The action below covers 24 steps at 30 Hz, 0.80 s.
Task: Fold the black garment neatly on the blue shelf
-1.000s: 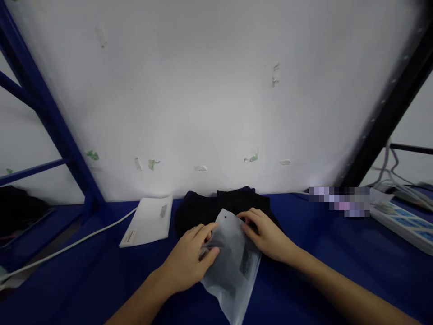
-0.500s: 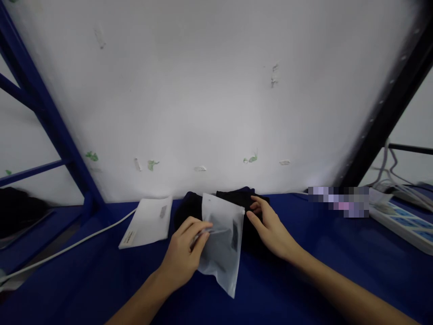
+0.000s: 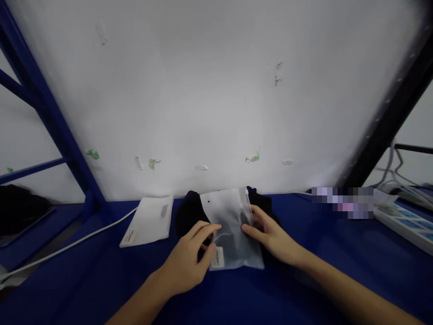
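Frosted zip bag sits lower centre of frame, lying on top of a black garment on the blue table. Dark item shows thru the plastic, white label at bag's lower-left corner, zip strip along its right edge (small hole near top left).

Left hand comes in from bottom centre-left, fingers bent, index + thumb pinching bag's left edge just above the label. Right hand comes in from lower right, fingers lightly curled, tips touching bag's right edge by the zip strip; can't tell if thumb is under the plastic.

White envelope lies flat left of the garment, near but apart. White cable runs toward lower left. Power strip at right edge, well apart. White board fills upper frame, blue rack post at left.
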Each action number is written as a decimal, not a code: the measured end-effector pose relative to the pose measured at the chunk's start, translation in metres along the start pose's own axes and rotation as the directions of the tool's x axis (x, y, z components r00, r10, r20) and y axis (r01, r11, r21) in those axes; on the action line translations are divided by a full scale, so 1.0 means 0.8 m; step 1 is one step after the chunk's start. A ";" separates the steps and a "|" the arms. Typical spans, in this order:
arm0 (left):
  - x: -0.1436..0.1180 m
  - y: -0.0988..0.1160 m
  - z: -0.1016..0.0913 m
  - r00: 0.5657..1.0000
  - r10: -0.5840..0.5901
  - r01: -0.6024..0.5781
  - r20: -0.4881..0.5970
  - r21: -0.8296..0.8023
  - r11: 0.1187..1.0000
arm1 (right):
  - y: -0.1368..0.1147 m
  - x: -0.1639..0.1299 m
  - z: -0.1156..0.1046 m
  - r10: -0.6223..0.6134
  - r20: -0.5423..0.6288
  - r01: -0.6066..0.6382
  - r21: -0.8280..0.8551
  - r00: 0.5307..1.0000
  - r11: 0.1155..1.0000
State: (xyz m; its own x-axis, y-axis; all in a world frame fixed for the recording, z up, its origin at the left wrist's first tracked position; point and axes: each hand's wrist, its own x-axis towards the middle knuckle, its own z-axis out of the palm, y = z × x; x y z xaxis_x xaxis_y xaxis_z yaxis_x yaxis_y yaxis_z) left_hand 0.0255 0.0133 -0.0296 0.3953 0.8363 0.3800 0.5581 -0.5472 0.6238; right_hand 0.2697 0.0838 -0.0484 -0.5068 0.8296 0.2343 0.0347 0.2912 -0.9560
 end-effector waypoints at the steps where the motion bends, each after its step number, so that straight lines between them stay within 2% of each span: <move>1: 0.000 0.000 0.000 1.000 0.014 -0.015 0.016 0.038 0.999 | 0.002 0.003 -0.009 0.009 -0.050 -0.010 -0.022 0.999 1.000; 4: 0.000 0.001 -0.001 0.998 0.029 -0.035 0.055 0.121 0.992 | 0.006 0.011 -0.048 0.006 -0.231 -0.045 -0.162 0.973 0.986; 6: 0.000 0.001 -0.002 0.998 0.019 -0.028 0.063 0.139 0.990 | 0.008 0.014 -0.081 -0.062 -0.411 -0.114 -0.390 0.910 0.914; 7: 0.000 0.001 -0.003 0.998 0.017 -0.026 0.066 0.144 0.989 | 0.009 0.015 -0.099 -0.111 -0.475 -0.175 -0.517 0.873 0.838; 9: 0.000 0.001 -0.004 0.997 0.018 -0.029 0.071 0.159 0.987 | 0.013 0.015 -0.135 -0.242 -0.554 -0.308 -0.715 0.796 0.627; 11: 0.000 0.001 -0.004 0.997 0.020 -0.032 0.072 0.177 0.984 | 0.018 0.015 -0.163 -0.303 -0.580 -0.443 -0.794 0.756 0.416; 13: 0.000 -0.001 -0.003 0.997 0.019 -0.032 0.068 0.205 0.978 | 0.027 0.015 -0.177 -0.278 -0.620 -0.551 -0.782 0.734 0.289; 15: 0.001 -0.003 -0.002 0.998 0.012 -0.027 0.063 0.246 0.969 | 0.040 0.016 -0.177 -0.196 -0.638 -0.597 -0.768 0.745 0.233; 19: 0.001 -0.012 -0.001 0.999 -0.016 0.003 0.037 0.340 0.940 | 0.065 0.022 -0.156 -0.044 -0.538 -0.517 -0.827 0.842 0.223; 22: -0.001 -0.020 0.000 0.998 -0.043 0.027 0.035 0.386 0.922 | 0.077 0.022 -0.149 -0.005 -0.477 -0.463 -0.854 0.879 0.237; 24: -0.002 -0.022 0.000 0.997 -0.054 0.031 0.046 0.403 0.915 | 0.081 0.020 -0.153 -0.003 -0.469 -0.454 -0.857 0.883 0.245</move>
State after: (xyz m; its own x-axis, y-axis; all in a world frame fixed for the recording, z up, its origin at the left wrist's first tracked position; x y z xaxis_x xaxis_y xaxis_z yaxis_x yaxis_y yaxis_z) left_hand 0.0151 0.0219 -0.0412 0.3980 0.8620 0.3139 0.8164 -0.4888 0.3073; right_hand 0.3689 0.1742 -0.0850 -0.0439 0.9553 0.2924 0.9764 0.1030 -0.1899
